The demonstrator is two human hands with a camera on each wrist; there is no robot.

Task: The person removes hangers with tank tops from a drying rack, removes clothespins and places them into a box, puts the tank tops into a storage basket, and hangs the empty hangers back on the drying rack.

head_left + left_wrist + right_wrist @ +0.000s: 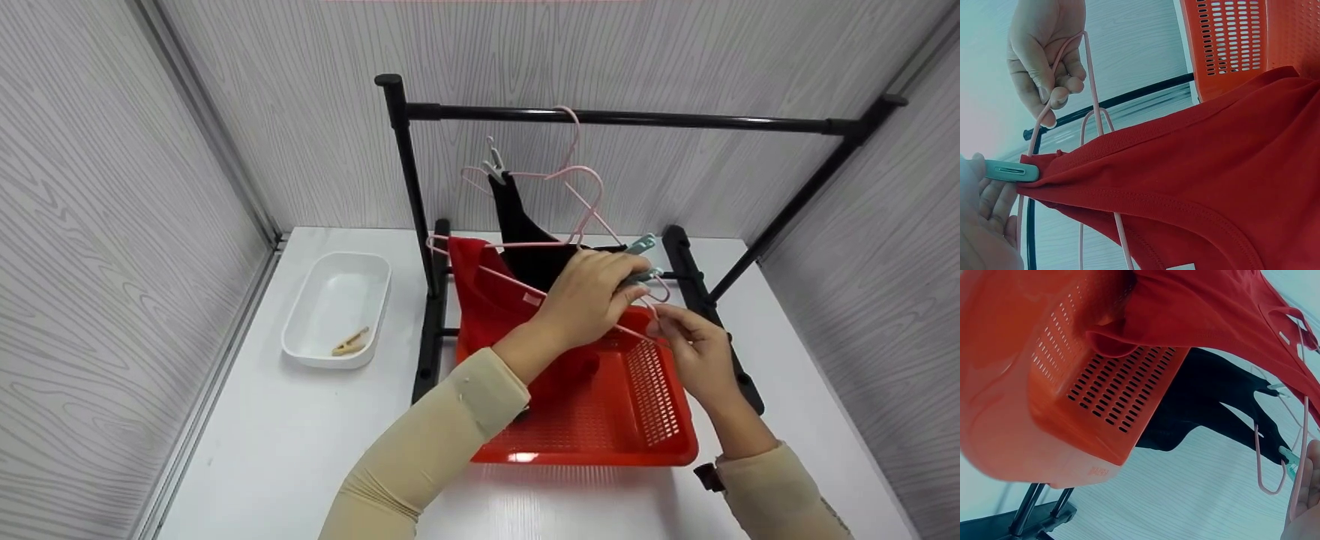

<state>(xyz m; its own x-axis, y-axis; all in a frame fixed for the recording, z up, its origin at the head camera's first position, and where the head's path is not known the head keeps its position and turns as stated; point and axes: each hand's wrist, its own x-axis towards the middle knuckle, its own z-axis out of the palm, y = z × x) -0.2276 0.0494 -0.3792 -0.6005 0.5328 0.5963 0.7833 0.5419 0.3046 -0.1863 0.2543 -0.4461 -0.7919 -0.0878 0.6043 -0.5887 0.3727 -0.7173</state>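
My left hand [596, 292] grips a teal clothespin [1026, 172], which bites one corner of a red garment [1185, 157] over a pink hanger [529, 244]. At the hanger's narrow looped end, the thumb and fingers of my right hand [694, 349] pinch the pink wire. The red garment drapes from the hanger's left end down into a red basket [577, 459], and a small white tag shows on it. Behind it, a black garment [514, 214] hangs from another pink hanger [571, 139], held by a grey clothespin [495, 166] and a second teal clothespin [643, 244].
A black rack's top bar [637, 118] runs across the back, with the black garment's hanger hooked over it. Its black feet [429, 352] flank the red basket. On the left, a white tray [300, 319] holds wooden clothespins [350, 345]. Grey wood-patterned walls enclose the table.
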